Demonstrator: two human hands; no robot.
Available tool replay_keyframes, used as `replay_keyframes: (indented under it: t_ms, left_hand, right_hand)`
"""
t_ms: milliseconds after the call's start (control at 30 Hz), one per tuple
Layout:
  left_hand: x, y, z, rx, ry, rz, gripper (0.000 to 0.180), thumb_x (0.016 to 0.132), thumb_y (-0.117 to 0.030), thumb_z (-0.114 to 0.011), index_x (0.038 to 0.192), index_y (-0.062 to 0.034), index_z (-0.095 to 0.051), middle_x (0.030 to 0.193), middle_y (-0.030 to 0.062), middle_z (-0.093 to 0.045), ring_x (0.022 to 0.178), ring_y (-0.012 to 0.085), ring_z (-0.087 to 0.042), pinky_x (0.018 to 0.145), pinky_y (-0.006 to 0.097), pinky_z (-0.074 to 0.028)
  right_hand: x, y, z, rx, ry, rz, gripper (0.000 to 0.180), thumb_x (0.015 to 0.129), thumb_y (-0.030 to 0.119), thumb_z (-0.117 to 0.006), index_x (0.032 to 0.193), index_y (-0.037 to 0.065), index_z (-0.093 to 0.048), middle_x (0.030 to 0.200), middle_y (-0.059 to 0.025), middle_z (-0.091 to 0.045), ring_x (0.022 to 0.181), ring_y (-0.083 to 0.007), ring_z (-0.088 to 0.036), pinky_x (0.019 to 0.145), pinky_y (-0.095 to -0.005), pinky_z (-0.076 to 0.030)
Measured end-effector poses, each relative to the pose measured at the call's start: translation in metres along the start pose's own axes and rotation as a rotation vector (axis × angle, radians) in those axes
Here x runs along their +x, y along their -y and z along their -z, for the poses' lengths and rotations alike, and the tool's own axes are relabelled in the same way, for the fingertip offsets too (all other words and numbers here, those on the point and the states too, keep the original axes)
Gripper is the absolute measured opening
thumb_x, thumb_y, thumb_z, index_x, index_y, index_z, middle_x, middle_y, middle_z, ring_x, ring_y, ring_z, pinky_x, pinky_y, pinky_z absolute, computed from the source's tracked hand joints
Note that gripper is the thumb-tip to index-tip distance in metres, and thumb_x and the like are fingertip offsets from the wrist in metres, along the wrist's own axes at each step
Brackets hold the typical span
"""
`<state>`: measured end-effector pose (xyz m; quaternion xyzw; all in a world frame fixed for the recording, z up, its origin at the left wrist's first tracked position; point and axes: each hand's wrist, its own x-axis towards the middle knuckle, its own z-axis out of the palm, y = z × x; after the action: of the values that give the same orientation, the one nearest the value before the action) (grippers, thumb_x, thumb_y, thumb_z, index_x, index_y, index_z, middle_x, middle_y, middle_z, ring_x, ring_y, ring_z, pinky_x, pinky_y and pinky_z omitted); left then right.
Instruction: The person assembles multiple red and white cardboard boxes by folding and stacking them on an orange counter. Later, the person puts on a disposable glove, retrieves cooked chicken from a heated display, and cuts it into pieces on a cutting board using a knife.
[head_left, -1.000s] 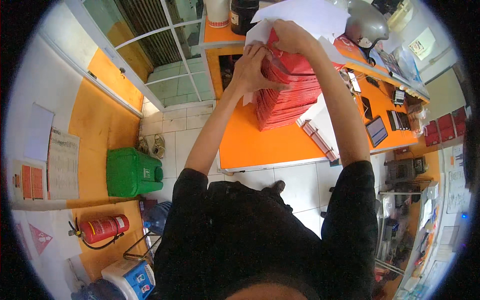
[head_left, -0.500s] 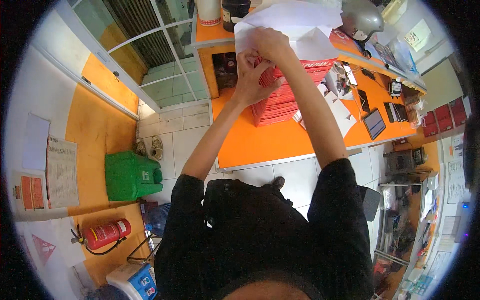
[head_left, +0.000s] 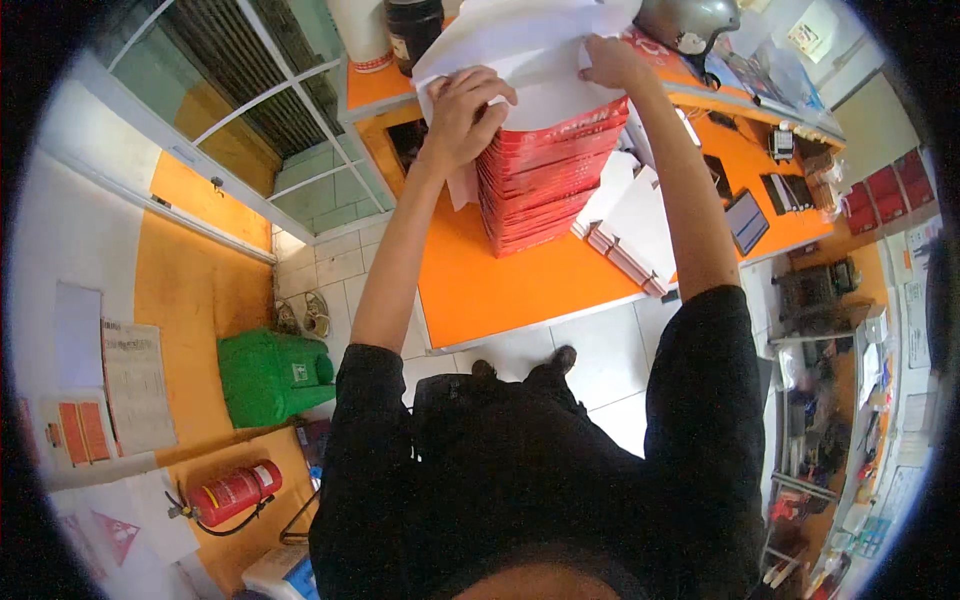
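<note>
A tall stack of red flat boxes (head_left: 545, 185) stands on the orange counter (head_left: 500, 285). A large white paper sheet (head_left: 520, 50) lies spread over the top of the stack. My left hand (head_left: 462, 110) grips the sheet's near left edge, fingers curled over it at the stack's left corner. My right hand (head_left: 610, 60) holds the sheet's right side above the stack. Both forearms reach up from the lower edge.
White envelopes and thin booklets (head_left: 630, 225) lie right of the stack, with a dark tablet (head_left: 745, 220) further right. A grey helmet (head_left: 690, 20) and a dark jar (head_left: 415, 30) stand at the back. A green bin (head_left: 275, 375) and red fire extinguisher (head_left: 235, 492) sit on the floor at left.
Both hands have moved apart, spreading the white sheet wider over the top of the red stack. The view has shifted so the stack sits higher and more central.
</note>
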<state>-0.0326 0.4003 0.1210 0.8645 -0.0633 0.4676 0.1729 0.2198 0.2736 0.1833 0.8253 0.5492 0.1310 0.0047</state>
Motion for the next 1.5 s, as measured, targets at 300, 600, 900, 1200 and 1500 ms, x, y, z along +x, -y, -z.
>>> replay_keyframes:
  t_ms: [300,600,900,1200,1500]
  left_hand:
    - [-0.002,-0.007,0.004,-0.092,0.043,0.039,0.017,0.075,-0.02,-0.054,0.082,-0.0081,-0.064,0.093,0.0071,-0.064,0.108,0.0277,-0.055,0.098,0.04,-0.032]
    - [-0.002,-0.028,-0.001,-0.201,-0.065,0.247,0.015,0.084,-0.009,-0.055,0.094,-0.0047,-0.065,0.102,0.0082,-0.067,0.114,0.0251,-0.054,0.104,0.037,-0.034]
    - [-0.016,-0.102,-0.032,0.123,-0.172,0.422,0.032,0.099,-0.025,-0.042,0.115,-0.0026,-0.057,0.133,0.0106,-0.051,0.124,0.0248,-0.043,0.107,0.041,-0.029]
    - [-0.006,-0.143,-0.071,0.384,-0.421,0.481,0.041,0.1,-0.028,-0.038,0.125,0.0027,-0.049,0.126,0.0163,-0.051,0.109,0.0251,-0.048,0.098,0.036,-0.036]
    - [-0.082,-0.249,-0.221,-0.217,-0.302,0.589,0.019,0.089,-0.014,-0.06,0.103,-0.0038,-0.053,0.097,0.0085,-0.057,0.092,0.0177,-0.057,0.08,0.031,-0.046]
  right_hand:
    - [-0.018,0.016,-0.013,0.054,0.022,-0.11,0.039,0.076,0.026,-0.061,0.109,0.004,-0.06,0.105,-0.0229,-0.065,0.098,-0.0365,-0.064,0.084,-0.0468,-0.053]
    - [-0.054,-0.035,0.002,0.913,0.22,-0.382,0.061,0.085,0.056,-0.054,0.112,0.003,-0.063,0.096,-0.0198,-0.067,0.087,-0.0324,-0.065,0.078,-0.0416,-0.053]
    - [-0.307,-0.24,-0.32,0.301,0.395,-0.732,0.09,0.068,0.06,-0.074,0.137,0.014,-0.039,0.134,-0.023,-0.046,0.119,-0.0399,-0.049,0.094,-0.0504,-0.044]
    - [-0.362,-0.231,-0.358,0.18,-0.205,-0.602,0.06,0.078,0.031,-0.073,0.129,0.015,-0.047,0.131,-0.0156,-0.049,0.119,-0.0309,-0.046,0.092,-0.0494,-0.038]
    - [-0.327,-0.232,-0.259,0.912,-0.519,-0.938,0.017,0.089,0.018,-0.06,0.093,0.001,-0.061,0.085,-0.0193,-0.065,0.068,-0.037,-0.062,0.06,-0.0415,-0.046]
